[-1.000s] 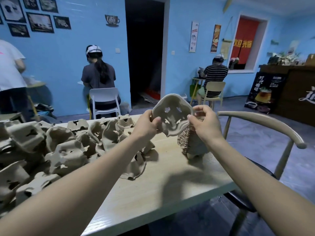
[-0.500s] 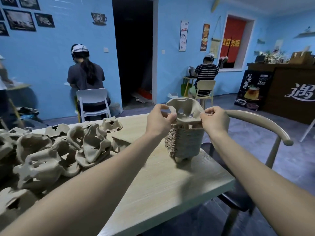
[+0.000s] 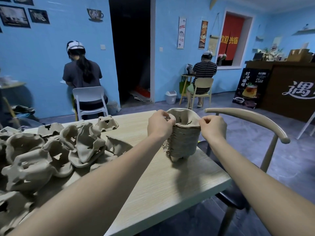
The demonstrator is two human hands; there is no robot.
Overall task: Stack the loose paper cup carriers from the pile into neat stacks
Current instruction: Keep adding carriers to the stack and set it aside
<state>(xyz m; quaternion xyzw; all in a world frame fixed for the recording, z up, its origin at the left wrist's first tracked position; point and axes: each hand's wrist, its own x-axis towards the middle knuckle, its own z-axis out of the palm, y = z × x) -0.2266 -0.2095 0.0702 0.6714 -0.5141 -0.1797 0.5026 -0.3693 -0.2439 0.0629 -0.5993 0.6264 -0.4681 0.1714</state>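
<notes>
A tall stack of grey-brown pulp cup carriers (image 3: 185, 143) stands on the light wooden table (image 3: 170, 188) near its right edge. The top carrier (image 3: 185, 116) sits on the stack. My left hand (image 3: 160, 124) pinches its left rim and my right hand (image 3: 212, 127) pinches its right rim, both with curled fingers. A loose pile of carriers (image 3: 51, 150) covers the left part of the table. One single carrier (image 3: 107, 123) lies upside down at the far side.
A wooden armchair (image 3: 255, 123) stands just right of the table. Two people sit with their backs to me, on a white chair (image 3: 88, 101) and on a yellow chair (image 3: 202, 89). A dark counter (image 3: 289, 92) is at the far right.
The carrier I held up in the air has come down onto the top of the stack. Both hands moved down with it and keep hold of its rim.
</notes>
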